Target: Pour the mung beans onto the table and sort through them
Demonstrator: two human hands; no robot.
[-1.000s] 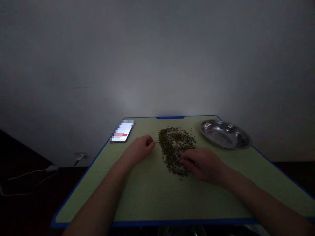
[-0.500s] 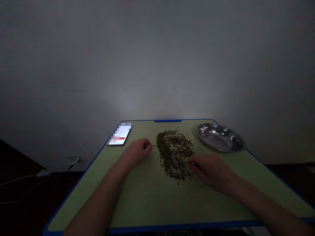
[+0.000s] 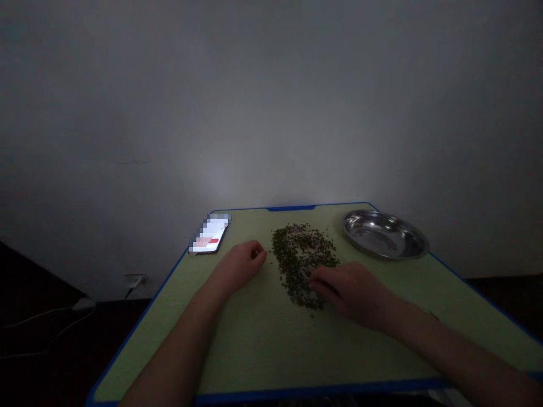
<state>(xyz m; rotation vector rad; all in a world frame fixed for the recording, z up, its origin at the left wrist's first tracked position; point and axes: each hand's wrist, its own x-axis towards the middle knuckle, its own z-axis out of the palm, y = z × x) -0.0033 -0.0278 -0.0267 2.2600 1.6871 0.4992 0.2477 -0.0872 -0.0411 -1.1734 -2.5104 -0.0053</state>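
Note:
Small dark green grains or beans [image 3: 292, 249] lie spread in a loose patch on the pale green table [image 3: 254, 350]. My right hand [image 3: 354, 291] is over the near right part of the patch, thumb and forefinger closed in a pinch among the grains. What sits between those fingertips is too small and dark to make out. My left hand [image 3: 241, 263] rests on the table just left of the patch, fingers curled in with the thumb near the forefinger. The inside of that hand is hidden.
A shallow stainless steel bowl [image 3: 386, 234] stands at the back right. At the back left lies a phone [image 3: 210, 233] with its screen lit. The table has a blue edge and meets a grey wall [image 3: 271, 113]. A plug and socket [image 3: 134, 281] are low on the left.
My right hand has moved left, further over the grains. My left hand keeps its place and curl beside the patch. The whole view has shifted slightly.

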